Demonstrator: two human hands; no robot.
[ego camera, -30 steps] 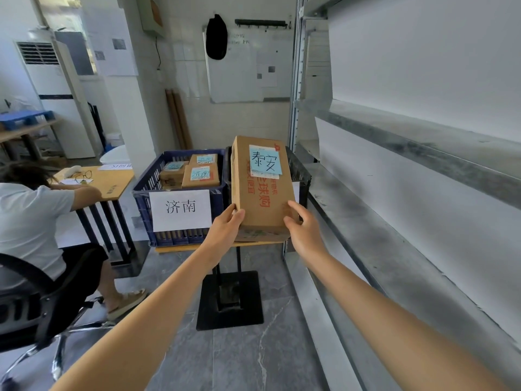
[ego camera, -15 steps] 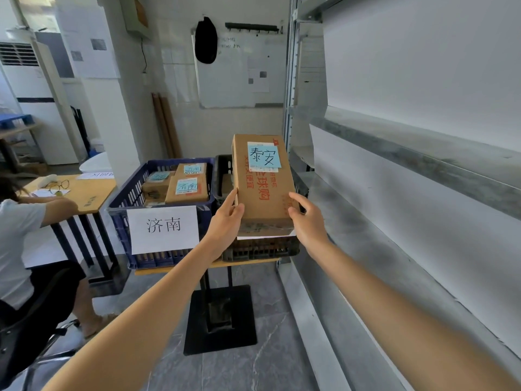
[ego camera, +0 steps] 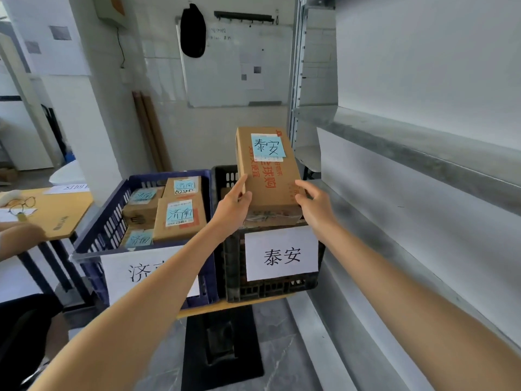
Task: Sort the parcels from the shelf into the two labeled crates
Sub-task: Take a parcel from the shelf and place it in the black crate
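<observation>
A brown cardboard parcel [ego camera: 267,176] with a blue 泰安 note and red print is held tilted above the black crate [ego camera: 234,263], which carries a white 泰安 sign. My left hand [ego camera: 234,204] grips the parcel's near left edge, and my right hand [ego camera: 315,204] grips its near right edge. Left of the black crate stands the blue crate [ego camera: 112,218] with a partly hidden 济南 sign; several parcels [ego camera: 180,218] with blue 济南 notes lie in it. The black crate's inside is mostly hidden by the held parcel.
Both crates stand on a small wooden stand with a black base [ego camera: 222,345]. The metal shelf [ego camera: 408,221] runs along the right. A wooden desk [ego camera: 56,210] with glasses and a seated person's arm [ego camera: 19,235] are at the left.
The view has come closer to the crates. Both hands have carried the parcel forward over the black crate, whose 泰安 sign has come into view.
</observation>
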